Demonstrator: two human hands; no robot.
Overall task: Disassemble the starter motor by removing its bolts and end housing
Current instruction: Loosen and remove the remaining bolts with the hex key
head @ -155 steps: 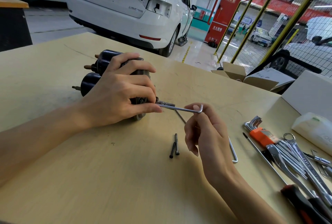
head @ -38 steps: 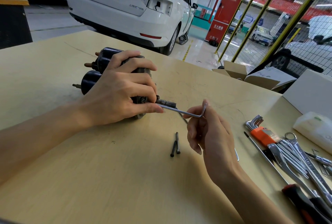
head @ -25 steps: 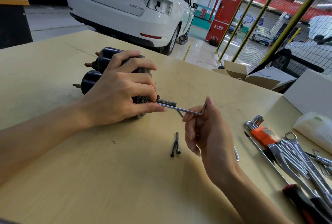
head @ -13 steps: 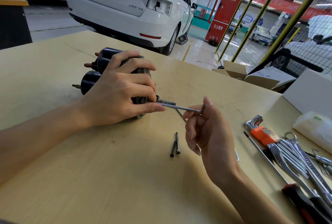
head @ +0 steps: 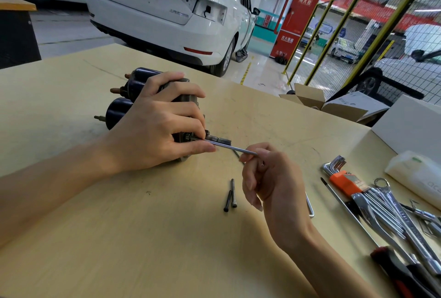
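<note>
My left hand (head: 152, 128) grips the motor (head: 119, 109); my right hand (head: 269, 178), at four o'clock, pinches the hex key (head: 236, 149).

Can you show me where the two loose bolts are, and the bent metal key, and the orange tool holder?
Bolts (head: 231, 195): head view, on the shafts of the pair lying on the table.
Key (head: 235, 149): head view, on its straight shaft between both hands.
Orange holder (head: 341, 182): head view, on its orange body.

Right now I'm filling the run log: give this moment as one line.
left hand grips black starter motor | right hand pinches silver hex key, tip at motor end | two dark bolts on tan table
</note>
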